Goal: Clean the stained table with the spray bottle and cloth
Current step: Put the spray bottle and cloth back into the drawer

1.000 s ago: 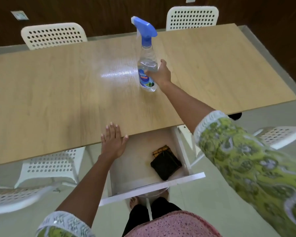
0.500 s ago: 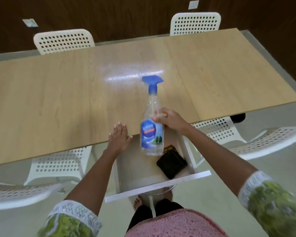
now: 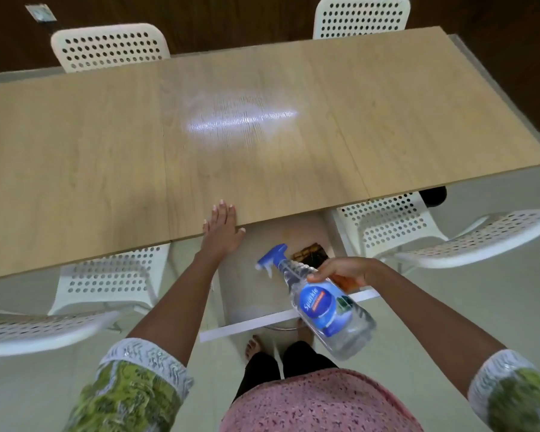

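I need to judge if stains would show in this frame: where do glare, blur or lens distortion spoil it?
Head view: a bright white glare patch washes out the middle of the table; the spray bottle in the right hand and both sleeves are motion-blurred; the wide lens bows the table edges; the left hand is fairly sharp.

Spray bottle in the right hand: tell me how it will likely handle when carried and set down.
The spray bottle is clear plastic, so probably stiff enough yet slightly squeezable. Its smooth wall may be slippery under the right hand, which grips it near the neck. Tall and narrow with a blue trigger head on top, it could tip if set down carelessly; how full it is cannot be told.
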